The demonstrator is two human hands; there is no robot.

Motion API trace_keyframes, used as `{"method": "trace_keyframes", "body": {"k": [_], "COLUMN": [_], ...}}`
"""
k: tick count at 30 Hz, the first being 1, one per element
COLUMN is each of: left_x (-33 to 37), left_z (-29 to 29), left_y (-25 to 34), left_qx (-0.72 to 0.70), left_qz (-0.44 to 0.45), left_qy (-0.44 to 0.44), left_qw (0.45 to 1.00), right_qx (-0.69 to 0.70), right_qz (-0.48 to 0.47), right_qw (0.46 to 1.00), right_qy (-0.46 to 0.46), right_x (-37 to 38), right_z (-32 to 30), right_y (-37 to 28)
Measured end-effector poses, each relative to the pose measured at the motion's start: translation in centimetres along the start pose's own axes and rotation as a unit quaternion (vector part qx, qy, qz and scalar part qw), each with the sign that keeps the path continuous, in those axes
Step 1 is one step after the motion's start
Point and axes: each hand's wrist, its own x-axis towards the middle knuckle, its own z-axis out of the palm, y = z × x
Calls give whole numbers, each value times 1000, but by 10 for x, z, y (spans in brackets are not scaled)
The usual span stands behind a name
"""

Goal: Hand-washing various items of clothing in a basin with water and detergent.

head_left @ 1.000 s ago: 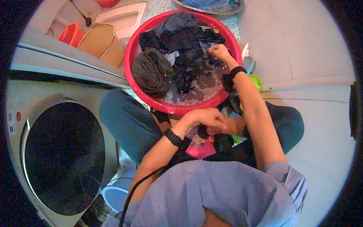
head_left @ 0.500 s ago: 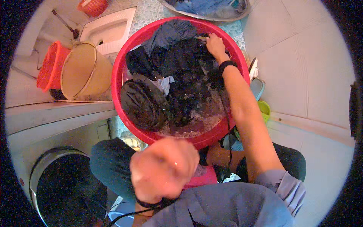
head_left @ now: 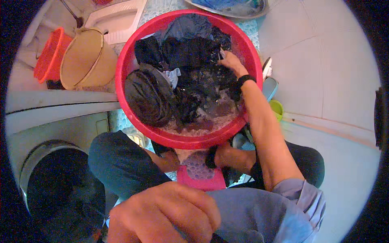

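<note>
A large red tub point(head_left: 122, 115) stands before me, holding dark wet clothes point(head_left: 188, 52) in murky, foamy water. My right hand point(head_left: 233, 64), with a black band at the wrist, reaches into its right side. Its fingers are closed on a small pale thing beside the dark cloth; what it is cannot be made out. My left hand point(head_left: 166, 214) is raised close to the camera, over my lap at the lower edge, its fingers curled and its palm hidden. A bunched dark garment point(head_left: 148, 95) lies at the tub's left, with a pale scrap of cloth point(head_left: 173, 77) beside it.
Left of the tub stand a beige bucket point(head_left: 83, 58) and an orange basin point(head_left: 50, 56), below a squat toilet point(head_left: 117, 22). A metal basin point(head_left: 247, 14) with blue cloth is at the back. Shoes point(head_left: 269, 87) line the right wall. A front-loading washer point(head_left: 60, 178) is at lower left.
My left hand has come down toward the lower edge and looks larger. My right hand has drawn a little nearer within the tub. The view has shifted slightly.
</note>
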Motion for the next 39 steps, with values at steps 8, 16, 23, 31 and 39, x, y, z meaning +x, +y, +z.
{"method": "trace_keyframes", "body": {"k": [8,16,23,31,39], "left_x": [-12,-120,-125,-146,-108], "left_z": [-1,-145,-169,-176,-127], "left_y": [-13,-171,-188,-194,-181], "left_qx": [-153,118,-48,-55,189], "left_qz": [-28,-469,-406,-300,-278], "left_qy": [-142,435,440,452,416], "left_qw": [978,759,799,838,845], "right_qx": [64,51,334,216,56], "right_qz": [8,-218,-218,-142,190], "right_qw": [989,931,916,959,980], "right_qy": [135,287,37,117,33], "right_x": [-122,-218,-263,-281,-213], "right_z": [-21,-32,-26,14,23], "right_y": [-102,-130,-154,-181,-60]}}
